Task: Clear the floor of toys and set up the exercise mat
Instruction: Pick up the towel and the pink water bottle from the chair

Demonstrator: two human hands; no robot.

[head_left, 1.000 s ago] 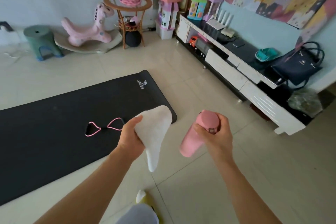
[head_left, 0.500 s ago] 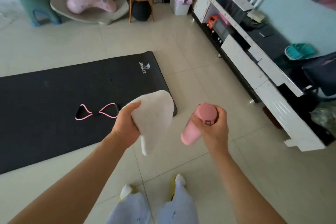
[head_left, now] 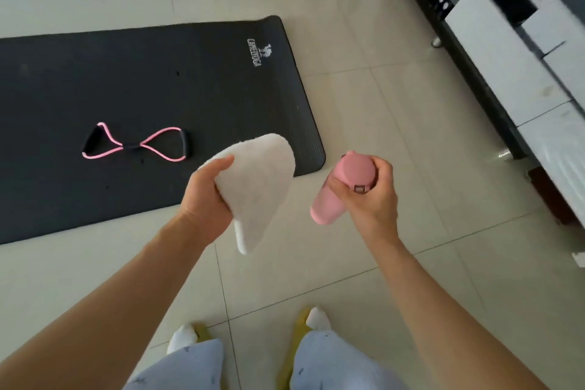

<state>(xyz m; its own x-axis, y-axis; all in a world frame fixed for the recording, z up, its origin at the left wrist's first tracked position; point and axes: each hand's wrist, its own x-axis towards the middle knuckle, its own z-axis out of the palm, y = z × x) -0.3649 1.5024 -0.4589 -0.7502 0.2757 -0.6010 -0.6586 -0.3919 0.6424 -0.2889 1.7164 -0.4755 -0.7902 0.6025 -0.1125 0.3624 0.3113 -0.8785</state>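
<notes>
- View has tilted further down since the earlier frame; both feet now show fully.
- Mat (head_left: pixel 152 123): black, unrolled flat on the floor, pink band (head_left: pixel 136 145) on it.
- Left hand (head_left: pixel 205 196) grips a white towel (head_left: pixel 258 187).
- Right hand (head_left: pixel 370 199) grips a pink bottle (head_left: pixel 343 187), as before.

Place: I'm looking down into a home living room.
Floor: pale glossy tiles (head_left: pixel 364 98).
Furniture: low white-and-black TV cabinet (head_left: pixel 493 51) along my right.
Signs of use: black exercise mat (head_left: pixel 152 98) laid out.
</notes>
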